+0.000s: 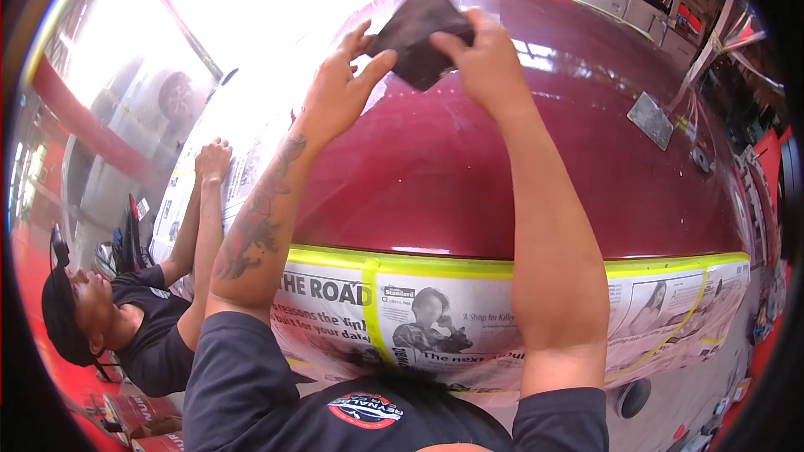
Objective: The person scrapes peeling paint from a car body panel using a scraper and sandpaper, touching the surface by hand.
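Note:
A dark, roughly square sheet of sandpaper (423, 29), slightly blurred, is held up over the far part of a glossy dark-red car panel (402, 184). My right hand (492, 54) grips its right corner, thumb in front and fingers partly hidden behind. At the left corner, my left hand (339, 84) has its thumb against the lower edge and its fingers bent beside and behind the sheet. Both arms reach forward over the panel.
Newspaper masking (452, 318) with yellow tape (419, 265) lines the panel's near edge. A grey square piece (650, 120) lies on the panel's right part. At left, a co-worker (142, 318) in a dark cap rests a hand (213, 159) on papered bodywork.

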### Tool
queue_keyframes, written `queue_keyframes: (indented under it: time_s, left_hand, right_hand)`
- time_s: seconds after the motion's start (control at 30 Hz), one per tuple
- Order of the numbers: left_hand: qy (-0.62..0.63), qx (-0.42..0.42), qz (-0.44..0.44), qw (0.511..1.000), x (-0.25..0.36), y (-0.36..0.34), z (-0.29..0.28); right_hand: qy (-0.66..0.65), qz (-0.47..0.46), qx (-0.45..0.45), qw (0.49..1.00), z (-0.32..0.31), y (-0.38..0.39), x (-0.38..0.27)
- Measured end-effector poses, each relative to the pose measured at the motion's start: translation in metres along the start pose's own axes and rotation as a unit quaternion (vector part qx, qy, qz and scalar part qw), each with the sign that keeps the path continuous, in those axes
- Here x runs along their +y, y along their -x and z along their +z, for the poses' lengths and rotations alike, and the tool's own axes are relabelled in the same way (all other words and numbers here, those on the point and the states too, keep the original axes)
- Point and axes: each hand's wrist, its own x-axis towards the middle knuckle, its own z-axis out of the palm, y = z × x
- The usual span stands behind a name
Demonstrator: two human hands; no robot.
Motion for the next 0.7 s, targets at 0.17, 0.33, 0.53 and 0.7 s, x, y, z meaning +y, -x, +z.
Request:
queue_keyframes:
  time_s: [0.17, 0.33, 0.53, 0.7]
  left_hand:
    - [-0.247, -0.157, -0.074, 0.953, -0.041, 0.008, 0.005]
    - [-0.275, -0.268, -0.01, 0.923, -0.016, 0.025, 0.02]
    - [-0.293, -0.231, -0.032, 0.927, -0.012, 0.033, 0.008]
    - [-0.274, -0.243, -0.047, 0.929, -0.022, 0.039, -0.018]
  right_hand:
    - [-0.139, 0.127, 0.101, 0.977, -0.019, -0.011, 0.005]
    - [-0.147, 0.194, 0.081, 0.967, -0.016, -0.005, 0.008]
    - [-0.022, 0.109, 0.074, 0.991, -0.007, -0.007, 0.036]
    - [0.091, 0.051, 0.049, 0.993, -0.003, 0.002, 0.022]
